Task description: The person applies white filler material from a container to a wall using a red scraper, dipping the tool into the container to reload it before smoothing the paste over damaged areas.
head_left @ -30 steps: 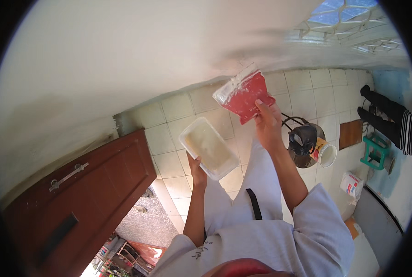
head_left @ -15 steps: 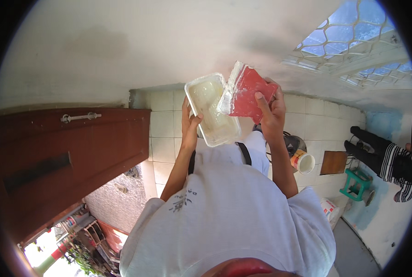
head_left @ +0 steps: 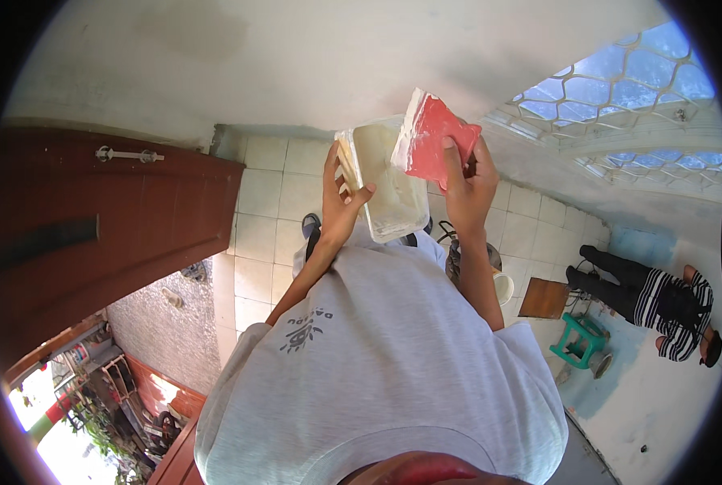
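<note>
My left hand [head_left: 343, 194] grips a white rectangular plastic tub [head_left: 397, 206] by its left side, thumb over the rim and fingers along the outer wall. Pale, wet-looking residue coats the tub's inside. In my right hand [head_left: 468, 182] is a flat red putty spreader [head_left: 435, 141], pinched with the thumb on its face. White putty sticks along the spreader's left edge, which overlaps the upper right part of the tub. Whether that edge touches the tub, I cannot tell.
A wall [head_left: 296, 65] rises directly ahead. To the left stands a brown door [head_left: 135, 210] with a bolt. On the right are a bucket [head_left: 502, 287], a brown board [head_left: 544, 298], a green stool [head_left: 579, 339] and another person [head_left: 660, 299] in stripes. A grilled window [head_left: 620, 89] is upper right.
The tub has turned so its outer left wall shows more. The spreader has shifted slightly up relative to it. My view has moved, and more of the other person shows.
</note>
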Motion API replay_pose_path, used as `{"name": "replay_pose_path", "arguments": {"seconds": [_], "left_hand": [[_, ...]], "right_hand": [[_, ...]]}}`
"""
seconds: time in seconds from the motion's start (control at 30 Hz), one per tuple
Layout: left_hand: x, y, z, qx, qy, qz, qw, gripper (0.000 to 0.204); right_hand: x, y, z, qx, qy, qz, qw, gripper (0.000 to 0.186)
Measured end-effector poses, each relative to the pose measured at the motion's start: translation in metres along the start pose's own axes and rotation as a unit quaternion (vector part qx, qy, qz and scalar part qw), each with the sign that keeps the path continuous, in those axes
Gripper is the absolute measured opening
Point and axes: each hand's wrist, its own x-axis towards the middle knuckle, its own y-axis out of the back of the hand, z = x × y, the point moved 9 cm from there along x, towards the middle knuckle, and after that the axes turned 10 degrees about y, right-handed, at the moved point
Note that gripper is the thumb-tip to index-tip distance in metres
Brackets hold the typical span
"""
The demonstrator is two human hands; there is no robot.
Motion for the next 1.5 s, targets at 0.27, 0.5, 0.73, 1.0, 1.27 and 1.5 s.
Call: {"name": "replay_pose_path", "arguments": {"seconds": [0.27, 0.5, 0.73, 1.0, 1.27, 1.5], "left_hand": [[-0.009, 0.004, 0.002, 0.079, -0.038, 0.067, 0.994, 0.106], [-0.024, 0.001, 0.022, 0.221, -0.137, 0.153, 0.953, 0.111], [-0.033, 0.005, 0.030, 0.212, -0.145, 0.165, 0.952, 0.118], [-0.028, 0.009, 0.021, 0.218, -0.152, 0.173, 0.948, 0.115], [-0.013, 0.023, -0.005, 0.125, -0.092, 0.155, 0.976, 0.108], [-0.009, 0.026, -0.006, -0.038, -0.044, 0.103, 0.993, 0.108]], "right_hand": [[0.012, -0.023, -0.034, -0.070, 0.109, -0.009, 0.992, 0.018], [0.010, -0.040, -0.052, -0.104, 0.156, -0.006, 0.982, 0.029], [0.012, -0.053, -0.060, -0.140, 0.158, -0.001, 0.978, 0.035], [0.014, -0.050, -0.050, -0.143, 0.155, -0.001, 0.978, 0.034], [0.004, -0.035, -0.010, -0.015, -0.023, 0.010, 1.000, 0.025], [-0.002, -0.023, 0.007, 0.121, -0.094, -0.005, 0.988, 0.028]]}}
